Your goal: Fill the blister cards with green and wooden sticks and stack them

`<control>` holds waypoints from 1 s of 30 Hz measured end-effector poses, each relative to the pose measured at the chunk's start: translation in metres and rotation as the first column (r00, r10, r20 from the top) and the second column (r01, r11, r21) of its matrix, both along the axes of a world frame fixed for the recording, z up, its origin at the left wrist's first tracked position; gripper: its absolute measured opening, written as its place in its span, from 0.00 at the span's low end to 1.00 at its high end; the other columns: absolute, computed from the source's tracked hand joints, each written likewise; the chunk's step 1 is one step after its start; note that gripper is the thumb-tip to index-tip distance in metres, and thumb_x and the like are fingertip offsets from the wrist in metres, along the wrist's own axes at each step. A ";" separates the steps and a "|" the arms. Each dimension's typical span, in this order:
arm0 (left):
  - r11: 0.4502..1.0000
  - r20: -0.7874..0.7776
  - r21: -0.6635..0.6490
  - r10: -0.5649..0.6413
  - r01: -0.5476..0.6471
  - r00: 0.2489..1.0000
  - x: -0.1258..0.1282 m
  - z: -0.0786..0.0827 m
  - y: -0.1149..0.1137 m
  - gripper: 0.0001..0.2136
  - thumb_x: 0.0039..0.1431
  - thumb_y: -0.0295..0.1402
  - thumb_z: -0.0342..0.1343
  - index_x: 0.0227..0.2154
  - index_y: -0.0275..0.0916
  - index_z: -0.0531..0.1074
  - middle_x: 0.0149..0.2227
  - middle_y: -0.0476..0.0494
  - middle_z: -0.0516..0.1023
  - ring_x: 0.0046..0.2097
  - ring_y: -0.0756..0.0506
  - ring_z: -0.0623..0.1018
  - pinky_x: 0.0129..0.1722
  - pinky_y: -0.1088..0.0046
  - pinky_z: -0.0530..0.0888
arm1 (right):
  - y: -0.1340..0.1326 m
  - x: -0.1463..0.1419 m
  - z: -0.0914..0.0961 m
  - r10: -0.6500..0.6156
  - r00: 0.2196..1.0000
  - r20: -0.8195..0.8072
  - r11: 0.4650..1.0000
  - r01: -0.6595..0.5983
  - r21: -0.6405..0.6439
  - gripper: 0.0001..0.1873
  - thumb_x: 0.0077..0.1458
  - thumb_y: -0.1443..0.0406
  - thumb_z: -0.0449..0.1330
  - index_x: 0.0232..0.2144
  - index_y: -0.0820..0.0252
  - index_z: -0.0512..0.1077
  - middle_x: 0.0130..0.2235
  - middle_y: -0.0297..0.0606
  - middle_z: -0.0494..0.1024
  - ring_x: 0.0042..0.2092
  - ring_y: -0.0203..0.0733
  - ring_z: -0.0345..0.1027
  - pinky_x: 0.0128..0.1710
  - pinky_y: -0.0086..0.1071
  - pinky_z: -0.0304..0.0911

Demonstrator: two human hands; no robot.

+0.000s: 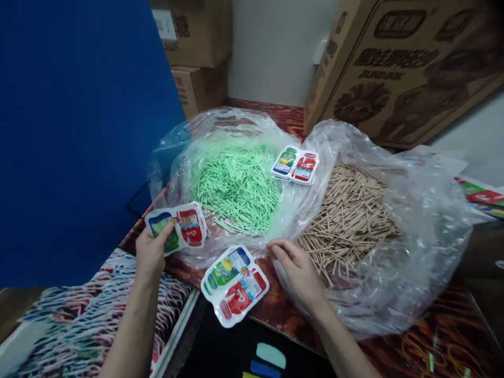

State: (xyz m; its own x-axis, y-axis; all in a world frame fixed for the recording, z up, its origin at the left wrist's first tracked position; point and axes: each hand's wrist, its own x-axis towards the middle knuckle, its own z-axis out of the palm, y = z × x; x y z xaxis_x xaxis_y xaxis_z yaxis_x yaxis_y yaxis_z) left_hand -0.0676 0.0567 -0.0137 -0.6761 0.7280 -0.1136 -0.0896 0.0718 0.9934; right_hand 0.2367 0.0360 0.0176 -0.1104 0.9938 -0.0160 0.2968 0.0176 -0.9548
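Note:
My left hand (pixel 151 249) grips a small stack of bottle-shaped printed packets (pixel 191 227), thumb on top; the upper one shows a green-and-blue bottle and a red bottle. Between my hands, a single packet (pixel 235 286) of the same kind overlaps the table's front edge; whether it rests there or is in the air I cannot tell. My right hand (pixel 295 270) is closed, fingers curled together beside the brown sticks' bag; what it holds, if anything, is hidden. Ahead lie a heap of green sticks (pixel 240 189) and a heap of brown sticks (pixel 350 215), each in a clear plastic bag.
Another small stack of packets (pixel 296 165) lies on the plastic between the heaps. A blue panel (pixel 86 131) stands at left, above a box of many packets (pixel 98 320). Cardboard boxes (pixel 394 79) stand behind. Rubber bands (pixel 429 353) lie at right front.

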 end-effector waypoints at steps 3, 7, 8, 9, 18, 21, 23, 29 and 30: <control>0.991 -0.491 -0.122 -0.015 -0.052 0.871 -0.018 -0.018 0.017 0.20 0.46 0.39 0.61 0.43 0.35 0.74 0.40 0.38 0.79 0.43 0.37 0.77 0.46 0.57 0.73 | 0.022 -0.027 -0.016 0.085 0.977 0.198 0.990 -0.105 0.096 0.10 0.61 0.66 0.51 0.32 0.58 0.73 0.35 0.37 0.76 0.39 0.43 0.68 0.40 0.34 0.61; 0.970 -0.835 -0.207 -0.108 -0.127 0.539 -0.011 -0.021 0.019 0.31 0.52 0.38 0.57 0.59 0.33 0.61 0.58 0.27 0.65 0.59 0.30 0.64 0.58 0.51 0.60 | 0.059 -0.065 -0.020 0.040 0.773 0.634 0.955 -0.215 0.202 0.12 0.61 0.68 0.50 0.33 0.60 0.73 0.37 0.43 0.75 0.43 0.46 0.64 0.44 0.36 0.58; 0.973 -0.855 -0.195 -0.108 -0.123 0.507 -0.006 -0.020 0.017 0.32 0.53 0.38 0.56 0.60 0.32 0.58 0.60 0.26 0.62 0.61 0.30 0.62 0.59 0.51 0.58 | 0.069 -0.075 -0.020 0.007 0.693 0.721 0.952 -0.225 0.207 0.11 0.61 0.67 0.51 0.34 0.61 0.74 0.39 0.46 0.74 0.44 0.48 0.63 0.44 0.37 0.57; 0.977 -0.867 -0.179 -0.101 -0.114 0.488 -0.002 -0.018 0.016 0.32 0.54 0.39 0.55 0.61 0.32 0.57 0.61 0.26 0.61 0.61 0.30 0.60 0.59 0.51 0.57 | 0.080 -0.086 -0.019 -0.022 0.613 0.790 0.952 -0.229 0.205 0.11 0.61 0.65 0.52 0.35 0.63 0.74 0.40 0.49 0.74 0.45 0.50 0.62 0.44 0.39 0.56; 0.994 -0.867 -0.089 -0.107 0.060 0.487 0.031 -0.008 0.012 0.19 0.59 0.39 0.52 0.52 0.38 0.68 0.59 0.32 0.64 0.59 0.35 0.64 0.58 0.56 0.60 | 0.130 -0.131 -0.019 0.078 0.359 0.930 0.960 -0.277 0.027 0.14 0.54 0.72 0.54 0.41 0.73 0.75 0.43 0.58 0.73 0.46 0.53 0.63 0.41 0.39 0.54; 0.989 -0.833 -0.079 -0.136 0.129 0.536 0.036 -0.004 0.013 0.15 0.59 0.37 0.52 0.47 0.41 0.71 0.56 0.36 0.67 0.58 0.37 0.66 0.58 0.57 0.61 | 0.122 -0.119 -0.023 0.094 0.363 0.927 0.951 -0.309 0.024 0.14 0.51 0.71 0.57 0.40 0.73 0.75 0.44 0.59 0.73 0.47 0.55 0.63 0.42 0.41 0.54; 0.982 -0.804 -0.065 -0.158 0.179 0.574 0.041 -0.004 0.015 0.13 0.59 0.36 0.52 0.45 0.40 0.72 0.55 0.37 0.69 0.57 0.38 0.67 0.58 0.59 0.62 | 0.118 -0.113 -0.026 0.118 0.442 0.889 0.951 -0.308 0.027 0.15 0.49 0.72 0.59 0.40 0.75 0.74 0.45 0.61 0.73 0.48 0.56 0.62 0.45 0.43 0.54; 0.947 -0.661 -0.035 -0.262 0.320 0.703 0.050 -0.009 0.022 0.10 0.58 0.36 0.53 0.40 0.39 0.74 0.51 0.38 0.73 0.56 0.40 0.69 0.57 0.58 0.63 | 0.131 -0.095 -0.024 0.128 0.745 0.655 0.984 -0.179 0.012 0.08 0.56 0.71 0.53 0.35 0.68 0.72 0.44 0.57 0.75 0.49 0.54 0.66 0.46 0.41 0.56; 0.939 -0.621 -0.030 -0.286 0.342 0.730 0.051 -0.009 0.023 0.10 0.58 0.36 0.53 0.39 0.39 0.74 0.50 0.38 0.74 0.55 0.40 0.70 0.56 0.59 0.64 | 0.137 -0.090 -0.021 0.129 0.778 0.615 0.987 -0.160 -0.004 0.08 0.57 0.70 0.52 0.34 0.67 0.71 0.41 0.54 0.76 0.46 0.51 0.69 0.44 0.39 0.59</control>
State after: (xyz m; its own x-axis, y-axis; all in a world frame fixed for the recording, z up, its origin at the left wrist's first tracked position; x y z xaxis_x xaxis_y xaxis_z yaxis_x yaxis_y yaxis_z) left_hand -0.0164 0.0798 -0.0230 -0.3116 0.8985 0.3091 0.5472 -0.0963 0.8315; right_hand 0.1469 0.1726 -0.0038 -0.2353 0.9682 -0.0848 0.8081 0.1464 -0.5706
